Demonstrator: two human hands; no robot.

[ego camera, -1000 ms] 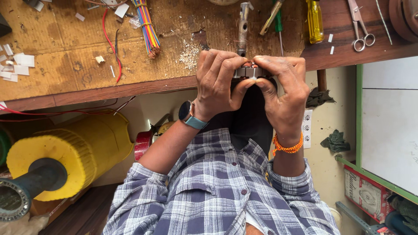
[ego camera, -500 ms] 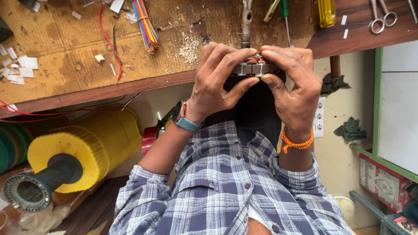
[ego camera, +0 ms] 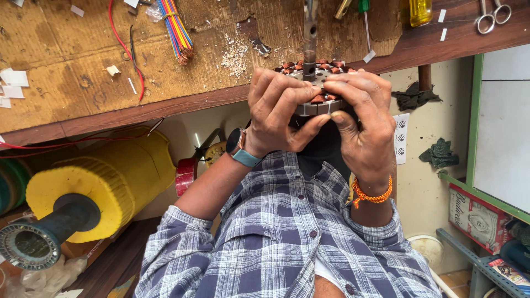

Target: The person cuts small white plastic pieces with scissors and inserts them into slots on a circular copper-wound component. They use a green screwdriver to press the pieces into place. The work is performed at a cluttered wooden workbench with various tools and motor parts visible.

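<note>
Both hands were closed on a round motor stator (ego camera: 317, 91) with copper-wound poles, held up in front of the chest at the edge of the wooden workbench (ego camera: 83, 94). The left hand (ego camera: 279, 113) gripped the stator's near rim, thumb under and fingers curled over the windings. The right hand (ego camera: 361, 118) clasped the opposite rim, its fingertips (ego camera: 331, 84) pressing on the top face of the coils.

A metal shaft (ego camera: 309, 55) rose from the stator's centre; whether it belonged to the stator or stood on the bench behind could not be told.

Judgement on handling: the work appeared to be pressing or seating the windings with the fingertips. It would go best with the rim braced evenly by both thumbs, pressure applied flat on the coil faces, not on bare wire edges, and the part kept level so that no pole was stressed more than its neighbour.

Nearby: a bundle of coloured wires (ego camera: 176, 30) on the bench, well apart; scissors (ego camera: 491, 16) at the far right; a yellow spool (ego camera: 94, 187) below the bench.
</note>
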